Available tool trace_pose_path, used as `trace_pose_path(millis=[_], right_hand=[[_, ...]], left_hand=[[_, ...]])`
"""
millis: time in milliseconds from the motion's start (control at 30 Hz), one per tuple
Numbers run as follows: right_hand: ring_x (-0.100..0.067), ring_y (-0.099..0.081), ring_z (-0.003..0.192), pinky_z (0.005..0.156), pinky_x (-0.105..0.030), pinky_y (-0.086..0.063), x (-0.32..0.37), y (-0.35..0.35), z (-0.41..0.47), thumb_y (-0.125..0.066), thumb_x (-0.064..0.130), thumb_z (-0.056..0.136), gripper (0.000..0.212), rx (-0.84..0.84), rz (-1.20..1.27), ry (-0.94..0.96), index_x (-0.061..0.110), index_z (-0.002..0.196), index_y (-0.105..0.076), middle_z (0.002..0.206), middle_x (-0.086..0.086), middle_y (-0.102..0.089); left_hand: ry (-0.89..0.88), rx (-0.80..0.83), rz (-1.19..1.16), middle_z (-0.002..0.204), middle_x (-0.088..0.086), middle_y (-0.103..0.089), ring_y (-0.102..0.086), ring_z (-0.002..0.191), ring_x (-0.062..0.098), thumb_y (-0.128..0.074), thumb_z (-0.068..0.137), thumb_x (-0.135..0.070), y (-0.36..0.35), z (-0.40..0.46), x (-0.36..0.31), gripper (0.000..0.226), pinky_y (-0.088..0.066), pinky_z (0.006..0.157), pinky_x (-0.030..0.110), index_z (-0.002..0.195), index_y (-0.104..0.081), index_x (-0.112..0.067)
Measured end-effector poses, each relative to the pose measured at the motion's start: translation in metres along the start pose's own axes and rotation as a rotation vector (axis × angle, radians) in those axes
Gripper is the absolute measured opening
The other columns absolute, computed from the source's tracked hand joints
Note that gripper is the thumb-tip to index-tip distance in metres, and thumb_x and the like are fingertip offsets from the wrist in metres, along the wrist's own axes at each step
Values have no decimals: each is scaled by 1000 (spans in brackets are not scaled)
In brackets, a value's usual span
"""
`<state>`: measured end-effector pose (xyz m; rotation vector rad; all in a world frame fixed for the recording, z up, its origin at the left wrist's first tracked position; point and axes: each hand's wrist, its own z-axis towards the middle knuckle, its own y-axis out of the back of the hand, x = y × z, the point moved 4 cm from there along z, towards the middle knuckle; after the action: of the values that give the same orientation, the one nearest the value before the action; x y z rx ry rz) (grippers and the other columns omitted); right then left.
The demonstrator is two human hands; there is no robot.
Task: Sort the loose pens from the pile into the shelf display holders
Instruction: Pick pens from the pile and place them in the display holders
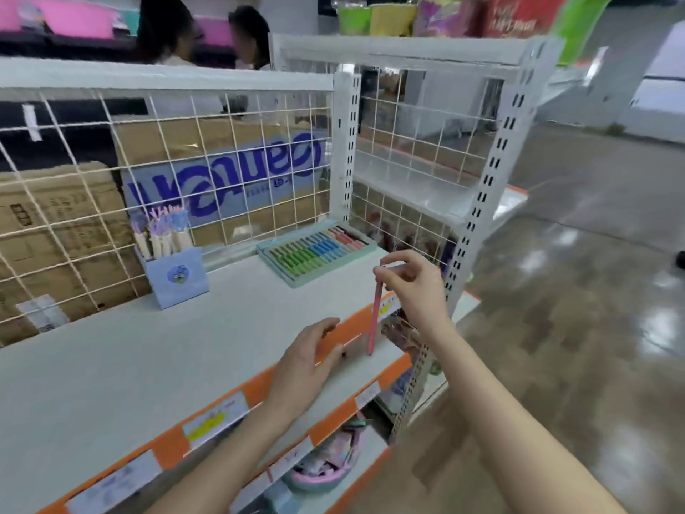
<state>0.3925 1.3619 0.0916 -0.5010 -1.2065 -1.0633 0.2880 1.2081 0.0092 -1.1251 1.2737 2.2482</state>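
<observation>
My right hand (411, 283) pinches the top end of a pink pen (374, 320), which hangs upright with its tip just above the lower shelf's front edge. Lower left of the pen, my left hand (307, 361) hovers with loosely curved fingers by the orange shelf strip and holds nothing that I can see. At the back of the white shelf (148, 365) lies a teal display tray (315, 250) with rows of green, blue and pink pens. Left of that tray stands a blue box holder (178, 276) with several upright pens.
A white wire grid (166, 172) backs the shelf, with cardboard boxes behind it. Orange strips with price labels (215, 417) run along the shelf fronts. Pink pouches (326, 461) lie on the shelf below. Shiny floor stretches to the right. Two people stand far back.
</observation>
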Motion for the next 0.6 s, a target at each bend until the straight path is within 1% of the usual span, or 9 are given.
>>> trace_pose_path(millis=[100, 167, 200, 267, 333, 367, 467, 533, 600], right_hand=[[-8, -67, 69, 71, -29, -55, -16, 12, 24, -72, 17, 81, 9, -39, -40, -2, 16, 87, -65, 70, 0, -70], [-8, -66, 68, 71, -35, -55, -27, 13, 43, -72, 20, 81, 9, -36, -66, -6, 18, 87, -65, 68, 2, -70], [-8, -66, 67, 71, -37, -55, -32, 13, 53, -72, 20, 81, 9, -34, -73, -7, 18, 87, -65, 68, 3, -70], [-7, -63, 64, 68, -35, -54, -41, 11, 77, -72, 21, 81, 9, -27, -75, -11, 18, 86, -65, 69, 1, -69], [-7, -60, 62, 65, -29, -50, -48, 7, 104, -72, 22, 81, 10, -11, -75, -7, 17, 86, -65, 70, -4, -68], [-7, -59, 61, 65, -28, -49, -52, 4, 120, -72, 21, 81, 10, -3, -78, -4, 17, 86, -65, 70, -5, -68], [-3, -58, 58, 61, -25, -49, -64, -10, 166, -73, 19, 80, 10, 46, -108, -6, 19, 83, -63, 63, 3, -65], [-8, -60, 61, 60, -25, -49, -70, -22, 198, -74, 19, 79, 12, 94, -129, -15, 18, 83, -63, 64, 2, -64], [-12, -62, 66, 64, -25, -50, -76, -35, 227, -74, 21, 79, 13, 132, -152, -19, 18, 86, -63, 69, 1, -65]], left_hand=[[-76, 55, 43, 125, -20, -43, -42, 117, -4, -56, 90, -36, -16, 27, -7, 43, -32, 101, 15, 129, -38, -38], [-120, 57, 59, 126, -25, -38, -35, 117, -11, -58, 87, -42, -23, 48, -11, 50, -25, 99, 6, 130, -32, -43], [-140, 61, 70, 127, -26, -36, -32, 117, -13, -59, 85, -46, -27, 59, -12, 55, -21, 97, 1, 132, -30, -44], [-183, 70, 90, 131, -23, -36, -29, 119, -12, -61, 81, -54, -36, 83, -11, 65, -16, 97, -1, 137, -30, -39], [-249, 54, 120, 139, -12, -37, -29, 126, -4, -62, 78, -58, -45, 110, -6, 74, -16, 103, 4, 140, -31, -34], [-264, 47, 142, 143, -10, -33, -27, 130, 0, -63, 77, -58, -48, 125, -1, 75, -18, 106, 10, 141, -30, -36], [-256, 25, 185, 151, -14, -14, -16, 137, 4, -67, 75, -56, -51, 168, 15, 81, -26, 106, 28, 139, -17, -51], [-216, 14, 187, 151, -19, -4, -7, 136, -1, -66, 76, -55, -50, 193, 27, 84, -23, 107, 30, 136, -6, -59], [-198, -14, 198, 147, -27, 1, -4, 133, -4, -63, 76, -57, -47, 215, 38, 84, -20, 107, 31, 134, -2, -61]])
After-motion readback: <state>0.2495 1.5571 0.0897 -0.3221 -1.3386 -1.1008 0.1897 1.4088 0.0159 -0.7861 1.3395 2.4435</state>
